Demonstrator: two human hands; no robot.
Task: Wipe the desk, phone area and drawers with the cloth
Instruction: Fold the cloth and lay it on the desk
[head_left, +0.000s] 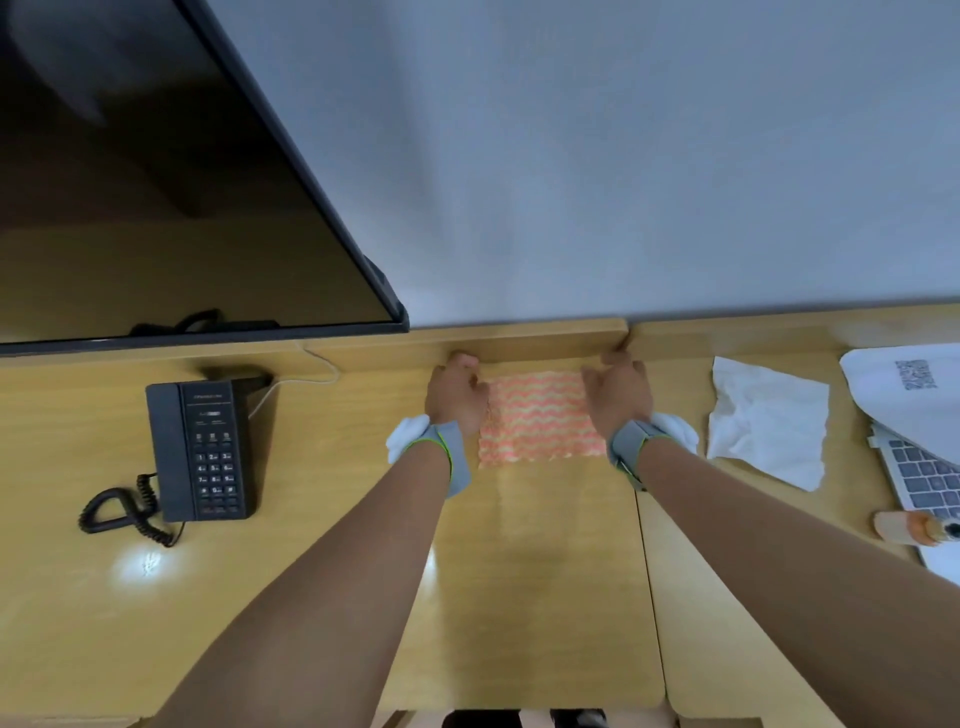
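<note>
A pink and yellow wavy-striped cloth (537, 418) lies flat on the wooden desk (540, 571) near its back edge. My left hand (456, 392) presses on the cloth's left side and my right hand (618, 389) on its right side, fingers reaching toward the raised back ledge (540, 335). Both wrists wear grey bands. A black desk phone (200, 449) with a coiled cord (124, 512) sits on the desk to the left. No drawers are visible.
A dark wall-mounted screen (171, 182) hangs over the phone at upper left. A crumpled white tissue (763, 423) lies right of the cloth. A laptop (924, 475), a white bag (909, 384) and a small orange bottle (914, 527) crowd the right edge.
</note>
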